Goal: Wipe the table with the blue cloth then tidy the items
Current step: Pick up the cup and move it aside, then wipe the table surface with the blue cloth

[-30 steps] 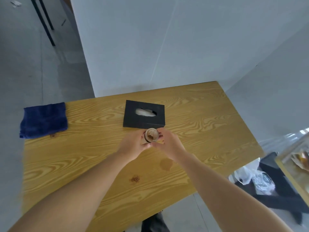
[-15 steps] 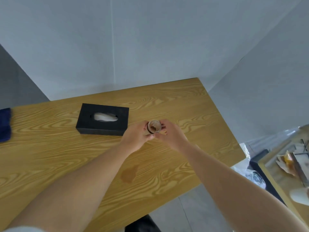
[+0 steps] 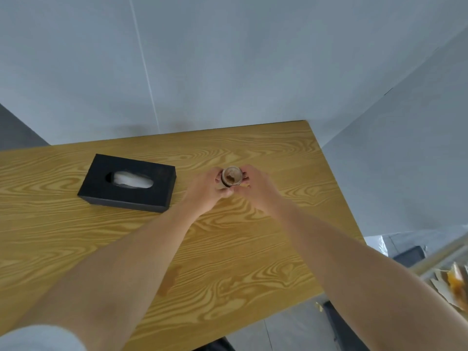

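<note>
Pale grey walls meet in a corner behind a wood-grain tabletop point(image 3: 253, 249) that fills the middle of my view. On its left half lies a black tissue box point(image 3: 128, 183) with a white tissue showing in the slot. Toward the near side I see a brownish stain point(image 3: 170, 279) on the wood, so my guess is the wiping is not finished. The blue cloth is nowhere in sight from here.

Both hands are raised over the tabletop just right of the box, meeting around a small jar point(image 3: 231, 176). The left hand point(image 3: 206, 191) has its grip clenched around the jar's side, and the right hand point(image 3: 255, 188) has its fingers pinched on the jar from the other side. The mouth faces me and shows something brown inside; whether that is a lid or the contents, I can't quite tell at this size.

The jar looks rigid, light and probably glass, so I would treat it as breakable and a bit slick. It is best held around the body with the fingers wrapped, as the left hand has it, keeping the mouth up in case it is open and the contents smear. It is small enough for one hand, which would free the other to fetch the cloth.
</note>
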